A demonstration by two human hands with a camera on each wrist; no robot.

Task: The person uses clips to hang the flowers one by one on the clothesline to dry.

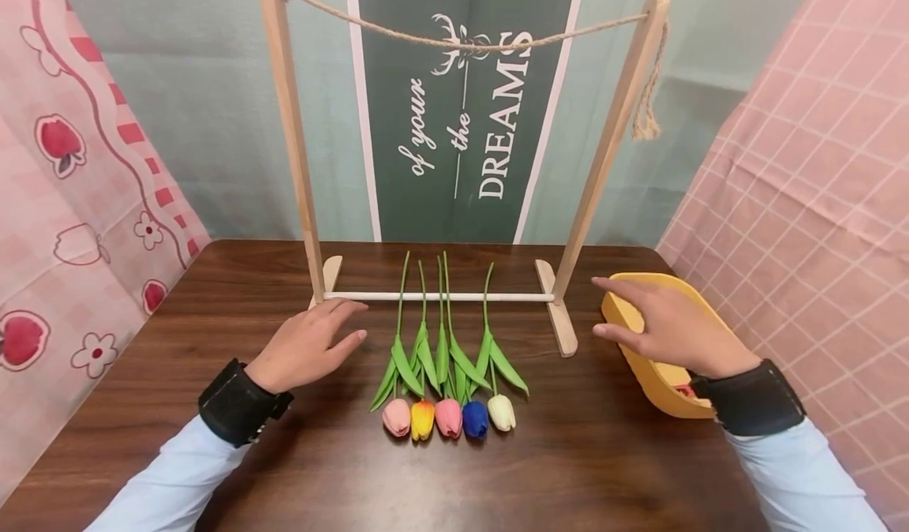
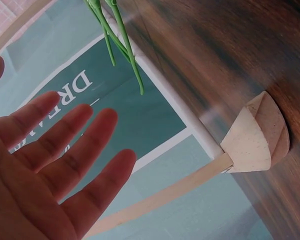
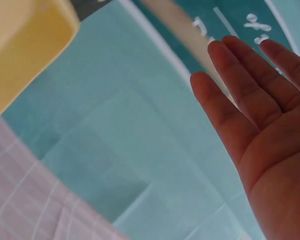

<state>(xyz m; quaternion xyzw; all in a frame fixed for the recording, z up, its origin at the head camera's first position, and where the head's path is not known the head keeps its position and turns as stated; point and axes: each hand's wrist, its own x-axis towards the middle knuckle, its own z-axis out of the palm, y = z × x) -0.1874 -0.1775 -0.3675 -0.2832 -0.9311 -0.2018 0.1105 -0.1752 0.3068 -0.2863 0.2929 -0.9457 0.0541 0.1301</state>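
Several artificial tulips lie in a row on the table, heads toward me: a pale pink tulip [image 1: 397, 418], a yellow tulip [image 1: 422, 420], a deeper pink tulip [image 1: 449, 418], a blue tulip [image 1: 475, 419] and a white tulip [image 1: 502, 412]. Their green stems cross the white bar [image 1: 369, 296] of a wooden stand [image 1: 293, 129]. My left hand [image 1: 305, 346] hovers left of the flowers, fingers relaxed, holding nothing. On the right, my right hand [image 1: 675, 327] is held above a yellow basket [image 1: 639, 370], partly hiding it, with fingers extended and nothing in them.
A twine rope [image 1: 419, 39] sags between the tops of the stand's two posts, its frayed end hanging at the right. Something small and red [image 1: 685, 391] lies in the basket. Curtains [image 1: 802, 200] close in the table's sides and back.
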